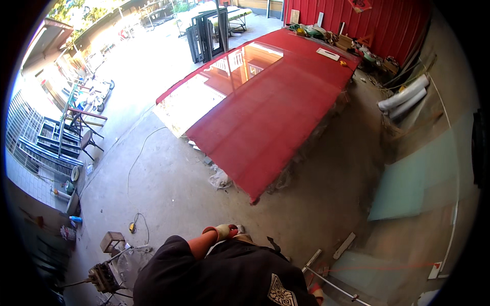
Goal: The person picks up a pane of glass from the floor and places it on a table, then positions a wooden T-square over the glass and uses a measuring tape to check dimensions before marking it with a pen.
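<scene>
"How do the hands look from where you sit?"

"From my end, the left hand (223, 232) sits in front of the dark shirt (219, 273), gloved, with its fingers bent inward. There's something small and pale by the fingertips; I can't tell whether it's held. The right hand (317, 294) is mostly cut off low in my view, so I can't tell its grip either."

"And the metal bar (332, 282)?"

"Low on the right, slanting down just beside the right hand. I can't make out whether they touch."

"What about the work surface?"

"I'm looking across a long table (260, 143) under a red cover, its near corner pointing at me. A clear glass sheet (255, 61) lies along its left side, throwing back bright reflections. Near the far end are a white board (327, 54) and a small yellow tool (343, 64)."

"The room?"

"Grey concrete floor (168, 178), with a thin cable (137, 160) curving over it left of the table. A red ribbed wall (326, 23) stands behind, clutter along its foot. On my right, white rolls (406, 94) and greenish glass panes (418, 173); beyond the table, dark frames (206, 38) stand upright in sunlight."
</scene>
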Tool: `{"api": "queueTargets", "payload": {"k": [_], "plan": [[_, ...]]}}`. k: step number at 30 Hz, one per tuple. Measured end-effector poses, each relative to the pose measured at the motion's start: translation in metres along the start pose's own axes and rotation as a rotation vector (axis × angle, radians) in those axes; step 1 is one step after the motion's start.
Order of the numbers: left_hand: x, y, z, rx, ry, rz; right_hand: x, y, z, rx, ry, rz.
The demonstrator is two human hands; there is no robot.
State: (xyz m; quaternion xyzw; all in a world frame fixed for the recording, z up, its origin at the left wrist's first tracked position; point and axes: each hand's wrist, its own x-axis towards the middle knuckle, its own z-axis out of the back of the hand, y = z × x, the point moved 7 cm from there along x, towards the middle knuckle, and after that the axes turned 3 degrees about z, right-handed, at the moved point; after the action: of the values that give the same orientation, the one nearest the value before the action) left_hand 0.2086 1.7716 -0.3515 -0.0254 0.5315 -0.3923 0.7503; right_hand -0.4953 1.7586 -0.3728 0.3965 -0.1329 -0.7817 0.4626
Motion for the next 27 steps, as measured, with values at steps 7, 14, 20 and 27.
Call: {"api": "queueTargets", "payload": {"k": [7,14,20,27], "plan": [[-0.022,0.211,0.098,-0.587,-0.203,0.296,0.003,0.163,-0.167,-0.223,0.515,0.455],[-0.093,0.355,0.050,-1.119,-0.152,0.635,-0.011,0.305,-0.183,-0.170,0.605,0.180],[-0.114,0.319,-0.016,-0.231,0.048,0.575,0.030,0.275,-0.195,-0.071,0.546,0.050],[-0.113,0.272,0.009,-0.399,-0.200,0.277,0.054,0.229,-0.216,-0.717,0.719,-0.017]]}}
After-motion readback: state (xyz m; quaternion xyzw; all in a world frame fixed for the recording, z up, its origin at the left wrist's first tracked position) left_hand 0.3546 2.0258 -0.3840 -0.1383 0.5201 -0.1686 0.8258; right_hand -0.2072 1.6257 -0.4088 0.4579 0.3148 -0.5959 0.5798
